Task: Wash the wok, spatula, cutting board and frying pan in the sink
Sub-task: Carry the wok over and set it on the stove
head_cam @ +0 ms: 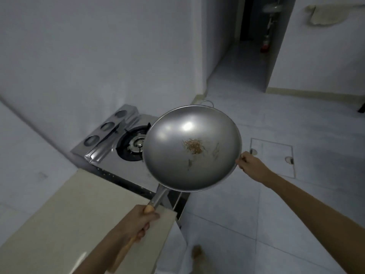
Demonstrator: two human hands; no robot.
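Left hand: the left hand [141,220], at 7 o'clock in the view, has its fingers wrapped tight round the wooden handle [147,210]; this is the long lever, so it probably carries most of the weight.
Right hand: the right hand [249,164], at 3 o'clock from the bowl, pinches the rim with curled fingers, seemingly to steady the wide bowl and stop it rolling about the handle.
Wok: the wok [191,149] is in the air, clear of any surface, its hollow facing the camera and tilted slightly; it hangs just right of the burner and over the floor.
Residue: a brown patch [193,146] of stuck food sits near the bowl's middle, so it looks unwashed.
Stove: the gas stove [130,143] lies at 9 o'clock from the wok, its burner bare.
Table: a beige table [59,210] runs towards 8 o'clock under the left forearm.
Floor: pale tiled floor [276,214] fills 4 o'clock.
Sink: not in view; judging by the carry, transport comes first.
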